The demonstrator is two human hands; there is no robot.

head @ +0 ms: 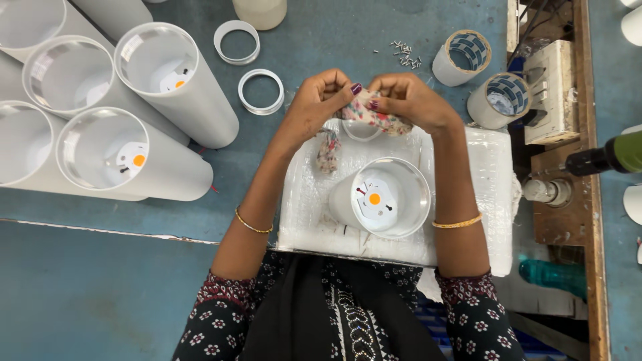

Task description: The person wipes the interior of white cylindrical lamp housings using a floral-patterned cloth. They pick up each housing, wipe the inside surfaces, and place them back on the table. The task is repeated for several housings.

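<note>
My left hand (315, 102) and my right hand (411, 100) meet above the far edge of a white foam pad (484, 194), both pinching a flowered cloth (372, 113); one end of the cloth hangs down at the left. Just under the hands a small clear ring or lens (361, 131) peeks out. Close to me on the pad stands a white cylindrical lamp housing (381, 198), open end up, with an orange chip at its bottom.
Several white lamp housings (170, 87) lie on the blue table at the left. Two white rings (261, 91) lie beyond my left hand. A heap of small screws (406, 55), two tape rolls (461, 58), and a green power drill (612, 156) sit at the right.
</note>
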